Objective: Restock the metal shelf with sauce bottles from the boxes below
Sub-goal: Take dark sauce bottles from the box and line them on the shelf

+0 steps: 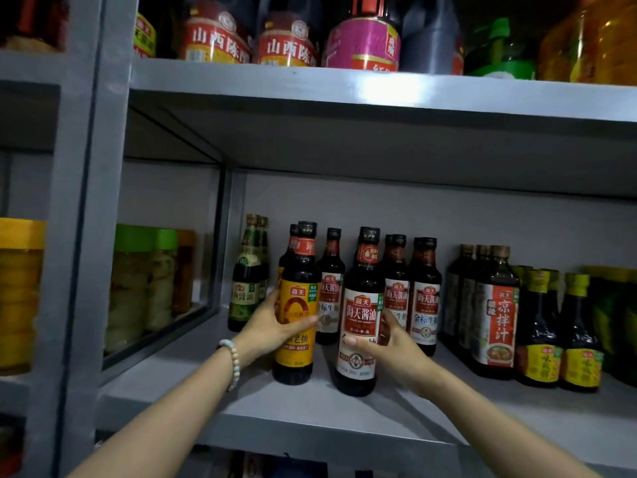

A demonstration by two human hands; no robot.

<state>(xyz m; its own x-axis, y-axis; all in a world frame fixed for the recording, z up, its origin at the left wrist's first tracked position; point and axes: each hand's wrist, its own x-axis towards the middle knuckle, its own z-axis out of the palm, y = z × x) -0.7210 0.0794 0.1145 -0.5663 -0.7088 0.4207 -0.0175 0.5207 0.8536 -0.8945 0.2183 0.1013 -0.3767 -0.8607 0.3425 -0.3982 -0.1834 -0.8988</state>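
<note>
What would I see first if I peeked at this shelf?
Two hands meet mid-shelf: the left hand wraps a yellow-label bottle, the right hand a red-label bottle. Both bottles stand upright at the front of the grey shelf. More dark bottles line up behind them.

Both arms fwd; L hand (272,322) & R hand (393,343) fingers curled, gripping.

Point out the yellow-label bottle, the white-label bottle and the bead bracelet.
yellow-label bottle (297,315), head view, on its label
white-label bottle (361,317), head view, on the label's red panel
bead bracelet (233,360), head view, on the beads at the wrist
</note>
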